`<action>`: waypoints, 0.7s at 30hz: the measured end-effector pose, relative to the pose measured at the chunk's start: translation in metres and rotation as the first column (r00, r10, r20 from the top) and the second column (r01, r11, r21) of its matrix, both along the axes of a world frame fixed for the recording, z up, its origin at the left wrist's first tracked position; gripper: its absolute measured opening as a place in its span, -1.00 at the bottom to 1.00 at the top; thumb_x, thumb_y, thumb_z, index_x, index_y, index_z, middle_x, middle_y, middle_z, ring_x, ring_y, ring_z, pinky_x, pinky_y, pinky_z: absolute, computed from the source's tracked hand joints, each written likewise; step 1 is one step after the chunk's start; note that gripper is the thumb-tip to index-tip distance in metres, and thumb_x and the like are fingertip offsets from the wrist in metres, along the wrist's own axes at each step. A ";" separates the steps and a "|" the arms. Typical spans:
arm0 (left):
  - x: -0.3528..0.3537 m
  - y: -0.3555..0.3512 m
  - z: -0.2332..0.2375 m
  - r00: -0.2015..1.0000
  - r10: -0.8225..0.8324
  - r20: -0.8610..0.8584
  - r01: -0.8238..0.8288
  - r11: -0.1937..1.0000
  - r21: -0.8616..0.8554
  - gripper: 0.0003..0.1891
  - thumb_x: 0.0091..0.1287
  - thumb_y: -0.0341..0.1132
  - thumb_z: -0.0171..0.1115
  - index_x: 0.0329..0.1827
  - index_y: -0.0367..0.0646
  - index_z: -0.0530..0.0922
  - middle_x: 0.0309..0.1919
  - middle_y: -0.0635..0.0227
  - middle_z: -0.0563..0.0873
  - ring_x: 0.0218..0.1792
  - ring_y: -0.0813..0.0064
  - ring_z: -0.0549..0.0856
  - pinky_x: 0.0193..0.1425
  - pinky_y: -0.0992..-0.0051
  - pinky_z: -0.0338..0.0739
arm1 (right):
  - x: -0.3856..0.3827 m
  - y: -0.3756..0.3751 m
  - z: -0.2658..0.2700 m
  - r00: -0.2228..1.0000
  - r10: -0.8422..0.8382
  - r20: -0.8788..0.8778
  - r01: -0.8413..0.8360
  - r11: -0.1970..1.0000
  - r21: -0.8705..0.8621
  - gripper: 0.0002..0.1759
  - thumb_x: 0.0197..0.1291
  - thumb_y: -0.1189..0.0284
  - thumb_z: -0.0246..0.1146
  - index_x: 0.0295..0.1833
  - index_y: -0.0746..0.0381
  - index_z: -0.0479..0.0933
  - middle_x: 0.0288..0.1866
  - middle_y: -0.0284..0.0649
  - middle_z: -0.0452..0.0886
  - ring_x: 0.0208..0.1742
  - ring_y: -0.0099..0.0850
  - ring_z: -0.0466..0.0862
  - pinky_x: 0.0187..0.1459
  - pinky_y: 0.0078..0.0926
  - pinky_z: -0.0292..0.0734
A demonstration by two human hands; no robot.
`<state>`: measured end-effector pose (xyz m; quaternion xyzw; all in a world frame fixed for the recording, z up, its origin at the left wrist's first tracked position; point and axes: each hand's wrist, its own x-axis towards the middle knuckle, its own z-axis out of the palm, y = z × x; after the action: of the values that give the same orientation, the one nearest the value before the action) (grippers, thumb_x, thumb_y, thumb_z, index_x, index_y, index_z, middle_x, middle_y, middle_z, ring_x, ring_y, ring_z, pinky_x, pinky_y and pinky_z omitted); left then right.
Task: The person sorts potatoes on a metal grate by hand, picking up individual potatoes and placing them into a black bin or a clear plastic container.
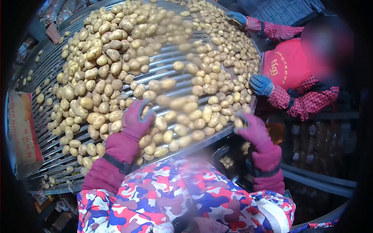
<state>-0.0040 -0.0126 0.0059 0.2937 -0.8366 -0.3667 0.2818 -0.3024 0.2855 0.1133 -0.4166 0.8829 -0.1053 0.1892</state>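
Left gloved hand [138,121] half open among potatoes [116,68] on the slatted sorting table [165,58] — loose fingers suit rolling them. Right gloved hand [254,130] curled round one potato [239,123] — light grip should limit bruising.

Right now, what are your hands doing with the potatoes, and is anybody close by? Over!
Left hand open among potatoes. Right hand, one potato at its fingers. Co-worker's blue glove nearby, beside the pile.
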 end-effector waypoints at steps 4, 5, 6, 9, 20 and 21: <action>-0.002 0.006 -0.001 1.000 -0.007 -0.027 0.007 1.000 -0.014 -0.52 0.21 -0.30 0.42 0.23 -0.13 0.62 -0.04 0.16 0.74 -0.02 0.12 0.76 0.08 0.23 0.66 | 0.010 0.040 -0.001 1.000 0.018 -0.024 0.000 0.798 0.602 -0.40 0.09 0.19 0.45 0.27 0.13 0.61 0.15 -0.07 0.69 0.17 -0.07 0.67 0.20 -0.09 0.55; -0.001 0.005 -0.001 0.999 -0.014 -0.034 0.014 1.000 -0.017 -0.53 0.22 -0.30 0.42 0.23 -0.14 0.62 -0.04 0.15 0.74 -0.02 0.12 0.76 0.09 0.24 0.65 | 0.014 0.043 -0.013 0.992 0.075 -0.097 -0.021 0.885 0.465 -0.43 0.14 0.19 0.42 0.28 0.12 0.59 0.16 -0.08 0.68 0.19 -0.08 0.66 0.21 -0.10 0.55; 0.000 0.004 -0.002 0.999 -0.010 -0.035 0.009 1.000 -0.030 -0.53 0.22 -0.30 0.42 0.23 -0.14 0.62 -0.03 0.14 0.74 -0.01 0.12 0.76 0.10 0.24 0.65 | 0.022 0.031 -0.024 0.979 0.131 -0.157 -0.092 0.968 0.235 -0.49 0.20 0.20 0.38 0.25 0.12 0.60 0.14 -0.09 0.68 0.20 -0.09 0.65 0.21 -0.11 0.54; 0.002 0.005 -0.010 0.999 -0.023 -0.046 0.021 0.999 -0.041 -0.52 0.23 -0.29 0.41 0.23 -0.16 0.62 -0.02 0.13 0.74 0.01 0.12 0.76 0.11 0.25 0.65 | 0.049 -0.052 -0.061 0.918 0.266 -0.292 -0.358 0.875 -0.327 -0.63 0.31 0.22 0.28 0.16 0.14 0.60 0.07 -0.11 0.68 0.19 -0.10 0.63 0.21 -0.12 0.53; 0.004 0.002 -0.005 0.999 0.014 -0.040 -0.014 1.000 -0.008 -0.51 0.21 -0.22 0.44 0.21 -0.13 0.63 -0.04 0.15 0.73 -0.05 0.11 0.76 0.04 0.23 0.66 | 0.069 -0.210 -0.049 0.781 0.623 0.046 -0.617 0.758 0.212 -0.71 0.17 0.36 0.28 0.01 0.17 0.62 0.02 -0.06 0.67 0.16 -0.02 0.63 0.16 -0.04 0.53; 0.003 0.002 -0.005 0.999 0.019 -0.040 -0.019 1.000 0.007 -0.52 0.21 -0.22 0.44 0.21 -0.13 0.64 -0.05 0.15 0.73 -0.06 0.11 0.76 0.03 0.23 0.66 | 0.070 -0.217 -0.052 0.795 0.604 -0.047 -0.597 0.794 0.112 -0.70 0.15 0.38 0.29 0.02 0.16 0.60 0.03 -0.07 0.67 0.18 -0.02 0.63 0.18 -0.04 0.53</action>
<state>-0.0013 -0.0108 0.0010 0.2952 -0.8268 -0.3725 0.3008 -0.2324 0.0689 0.0617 -0.6699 0.7159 0.0176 0.1962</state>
